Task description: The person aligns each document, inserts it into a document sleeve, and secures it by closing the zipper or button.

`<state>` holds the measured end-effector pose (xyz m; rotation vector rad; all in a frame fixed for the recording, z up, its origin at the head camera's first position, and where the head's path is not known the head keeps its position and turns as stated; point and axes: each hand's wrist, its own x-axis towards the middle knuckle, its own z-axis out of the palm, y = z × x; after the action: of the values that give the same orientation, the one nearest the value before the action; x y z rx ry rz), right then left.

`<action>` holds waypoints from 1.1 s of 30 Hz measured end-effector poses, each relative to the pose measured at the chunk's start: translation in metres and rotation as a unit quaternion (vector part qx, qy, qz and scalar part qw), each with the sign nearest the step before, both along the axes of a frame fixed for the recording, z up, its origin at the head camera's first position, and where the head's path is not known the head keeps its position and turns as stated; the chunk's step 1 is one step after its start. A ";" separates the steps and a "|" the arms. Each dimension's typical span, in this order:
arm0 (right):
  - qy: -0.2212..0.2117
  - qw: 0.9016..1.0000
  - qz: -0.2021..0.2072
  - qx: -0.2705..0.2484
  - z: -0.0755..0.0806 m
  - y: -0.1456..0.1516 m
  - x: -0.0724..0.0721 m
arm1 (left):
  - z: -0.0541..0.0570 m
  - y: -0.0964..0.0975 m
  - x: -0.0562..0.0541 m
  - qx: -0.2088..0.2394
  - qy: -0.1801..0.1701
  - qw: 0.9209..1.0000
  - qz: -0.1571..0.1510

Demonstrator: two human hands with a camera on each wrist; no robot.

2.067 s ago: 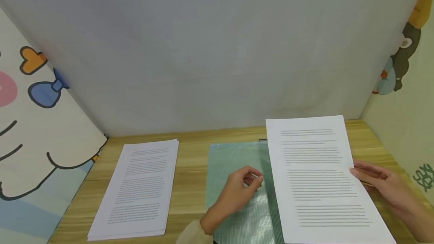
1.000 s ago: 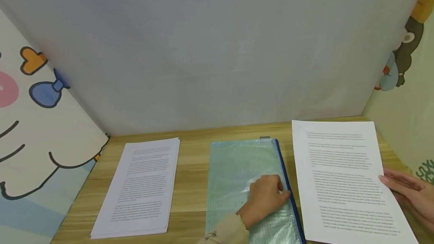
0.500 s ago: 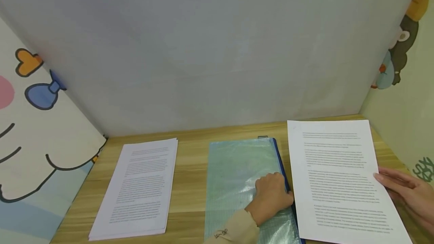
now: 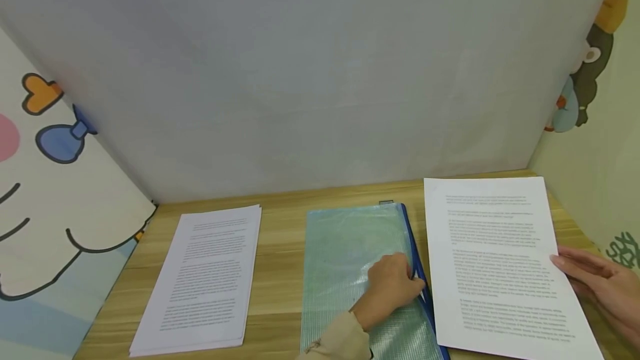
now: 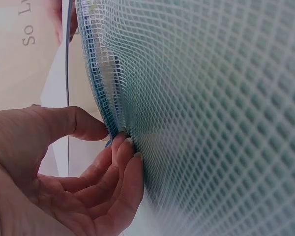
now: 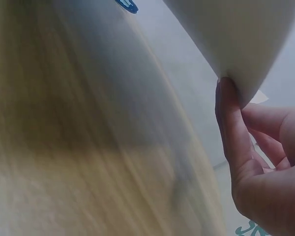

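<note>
A pale green mesh zip pouch [image 4: 345,249] with a blue edge lies on the table in the head view. My left hand [image 4: 392,285] pinches its right edge between thumb and fingertips; in the left wrist view the left hand [image 5: 96,172] has the mesh edge [image 5: 101,83] bowed up beside the thumb. A small gap shows along the blue edge there. To the right, my right hand [image 4: 597,279] pinches the side of a printed paper sheet [image 4: 495,260], held up. From the right wrist view, the sheet's underside [image 6: 241,39] curves above the right hand [image 6: 265,152].
A stack of printed sheets [image 4: 205,279] lies at the left of the wooden table [image 4: 280,271]. A grey wall [image 4: 325,88] stands behind, with cartoon-printed side panels [image 4: 45,193] left and right. The pouch's metal zip pull [image 4: 386,202] sticks out at its top.
The sheet in my right hand has moved right, off the pouch. My left hand has moved right to the pouch's blue edge, gripped it and parted it slightly.
</note>
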<state>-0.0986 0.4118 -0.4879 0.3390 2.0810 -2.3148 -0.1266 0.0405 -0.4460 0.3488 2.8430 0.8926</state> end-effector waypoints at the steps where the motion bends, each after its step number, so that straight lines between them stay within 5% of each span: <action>1: -0.001 1.000 -0.005 0.004 0.001 0.000 0.000 | 0.000 -0.001 0.000 0.015 -0.006 1.000 0.001; 10: 0.041 0.998 -0.040 0.017 0.007 0.000 -0.002 | -0.002 -0.015 0.000 0.174 -0.061 0.983 -0.014; 18: 0.061 0.995 -0.061 0.045 0.008 0.003 -0.002 | 0.000 -0.024 0.002 0.303 -0.147 0.942 -0.006; 33: 0.056 0.996 -0.056 0.048 0.015 -0.008 -0.002 | 0.001 -0.030 0.009 0.353 -0.154 0.923 -0.002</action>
<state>-0.1008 0.4035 -0.4734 0.3433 2.2894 -2.3506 -0.1181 0.0108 -0.4448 0.2502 2.1492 1.7755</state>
